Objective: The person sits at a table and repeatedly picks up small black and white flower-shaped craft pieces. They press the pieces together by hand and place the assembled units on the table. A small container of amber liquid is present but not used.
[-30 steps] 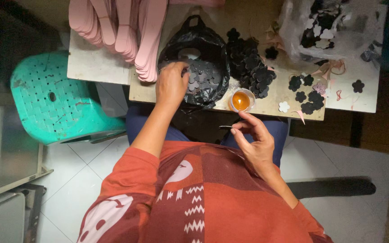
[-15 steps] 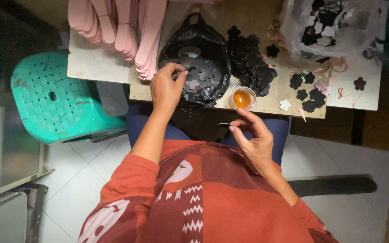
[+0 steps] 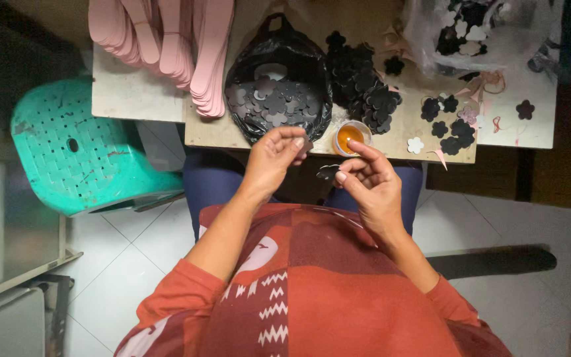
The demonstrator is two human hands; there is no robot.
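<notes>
Two hands near table edge (image 3: 299,143), left hand (image 3: 273,158), right hand (image 3: 368,182)

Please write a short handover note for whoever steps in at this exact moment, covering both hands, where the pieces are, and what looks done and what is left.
Left hand: pinching a small dark cut-out just below the table edge.
Right hand: fingers curled, holding a dark flower-shaped piece over the lap.
Black bag lies open on the table with loose dark cut-outs inside; a pile of dark flower shapes sits right of it.
Small cup of orange liquid, possibly glue, stands at the table edge.
Done: a few separate flowers are laid out to the right.
Left: plenty of pieces remain in the bag and pile.
</notes>
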